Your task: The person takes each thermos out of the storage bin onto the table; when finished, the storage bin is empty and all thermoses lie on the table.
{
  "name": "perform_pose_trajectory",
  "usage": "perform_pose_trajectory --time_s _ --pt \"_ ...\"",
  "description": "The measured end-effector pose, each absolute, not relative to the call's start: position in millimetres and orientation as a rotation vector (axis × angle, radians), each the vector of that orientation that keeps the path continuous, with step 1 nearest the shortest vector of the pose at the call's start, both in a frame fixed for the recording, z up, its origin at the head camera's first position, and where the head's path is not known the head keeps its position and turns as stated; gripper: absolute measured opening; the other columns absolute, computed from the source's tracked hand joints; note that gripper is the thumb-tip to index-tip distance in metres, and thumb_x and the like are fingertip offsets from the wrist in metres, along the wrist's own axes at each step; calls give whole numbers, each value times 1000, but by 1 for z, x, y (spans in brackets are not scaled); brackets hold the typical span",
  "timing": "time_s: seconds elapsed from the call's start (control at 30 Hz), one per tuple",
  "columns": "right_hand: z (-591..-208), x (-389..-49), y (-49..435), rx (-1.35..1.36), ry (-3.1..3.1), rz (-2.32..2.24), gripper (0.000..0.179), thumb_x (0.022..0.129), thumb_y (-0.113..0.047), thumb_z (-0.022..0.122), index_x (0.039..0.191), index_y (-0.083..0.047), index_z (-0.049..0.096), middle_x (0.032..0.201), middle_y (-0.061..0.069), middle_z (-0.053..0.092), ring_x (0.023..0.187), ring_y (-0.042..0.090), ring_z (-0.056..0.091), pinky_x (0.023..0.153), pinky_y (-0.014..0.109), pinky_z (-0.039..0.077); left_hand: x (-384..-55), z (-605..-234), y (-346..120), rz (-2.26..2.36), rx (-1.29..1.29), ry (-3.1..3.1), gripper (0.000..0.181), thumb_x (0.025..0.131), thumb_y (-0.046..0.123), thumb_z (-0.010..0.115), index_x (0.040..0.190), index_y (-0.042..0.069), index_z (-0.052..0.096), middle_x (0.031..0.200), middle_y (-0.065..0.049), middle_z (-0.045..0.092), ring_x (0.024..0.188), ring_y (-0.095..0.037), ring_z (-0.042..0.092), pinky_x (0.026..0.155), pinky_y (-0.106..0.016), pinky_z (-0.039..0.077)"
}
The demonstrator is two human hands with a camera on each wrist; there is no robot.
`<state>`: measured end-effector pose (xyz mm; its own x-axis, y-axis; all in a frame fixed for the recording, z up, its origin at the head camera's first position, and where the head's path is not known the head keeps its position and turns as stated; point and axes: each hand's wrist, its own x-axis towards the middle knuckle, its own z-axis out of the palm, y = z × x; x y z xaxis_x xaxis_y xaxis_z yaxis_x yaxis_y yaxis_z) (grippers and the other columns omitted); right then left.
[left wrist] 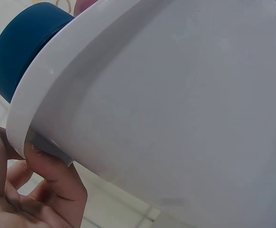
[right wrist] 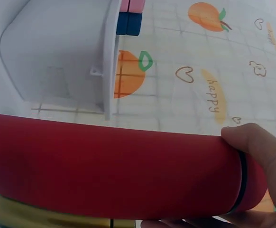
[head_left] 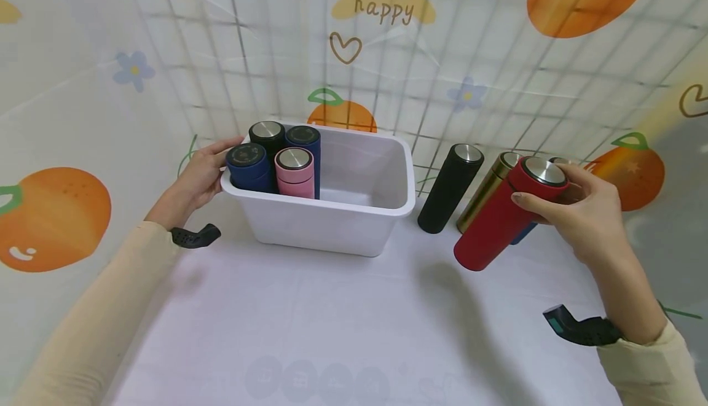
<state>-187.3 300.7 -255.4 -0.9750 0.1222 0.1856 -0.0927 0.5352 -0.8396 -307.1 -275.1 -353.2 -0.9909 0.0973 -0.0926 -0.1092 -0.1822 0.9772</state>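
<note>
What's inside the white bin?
One black bottle, one pink bottle and two blue bottles, bunched at the end by the left hand. Their bases can't be seen: the bin's near wall and neighbouring bottles cover them.

Booth-like nook, kind of room unclear

A printed covering (head_left: 282, 74) rises behind and beside a white table (head_left: 332, 308), closing it in. Its oranges (head_left: 55, 218), blue flowers (head_left: 134, 73), heart outlines (head_left: 338, 56) and word "happy" (head_left: 384, 9), crossed by grid lines (head_left: 239, 24), look homely rather than industrial. The covering fills the background, so home, office or lab cannot be told apart.
</note>
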Motion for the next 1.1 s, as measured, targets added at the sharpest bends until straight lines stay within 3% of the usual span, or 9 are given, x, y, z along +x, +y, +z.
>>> perform_pose_trajectory --time_s 0.33,0.53,0.7,0.9,1.1 --pt "-262 -184 317 -86 -2527 1404 54 85 -21 83 133 -18 59 95 -19 68 81 2 66 63 22 58 -307 -354 -276 2308 -17 1936 48 109 19 43 157 14 35 108 -1 64 77 -11 71 59 -23 58" --pt "-269 -180 324 -126 -2528 1389 53 85 -23 83 132 -20 59 97 -20 66 81 0 66 63 20 57 -309 -356 -277 2301 -14 1945 49 109 19 43 157 15 34 120 -5 58 85 -11 71 66 -26 59" --pt "-275 -177 331 -105 -2439 1531 51 83 -14 84 128 -17 61 98 -15 68 81 2 67 61 21 58 -311 -356 -275 2290 -7 1954 49 109 17 41 158 14 33 124 -6 54 88 -10 70 69 -26 60" --pt "-282 -176 340 -165 -2480 1358 58 84 -23 83 136 -14 58 101 -15 65 83 -1 65 62 19 57 -311 -354 -274 2309 5 1949 49 109 18 43 157 13 34 115 -3 60 82 -11 71 64 -25 59" --pt "-292 -176 352 -235 -2483 1360 61 83 -26 84 136 -13 57 98 -17 65 82 -2 65 62 19 57 -309 -355 -275 2296 -10 1948 49 109 20 44 156 15 35 117 -4 59 82 -11 71 65 -26 59"
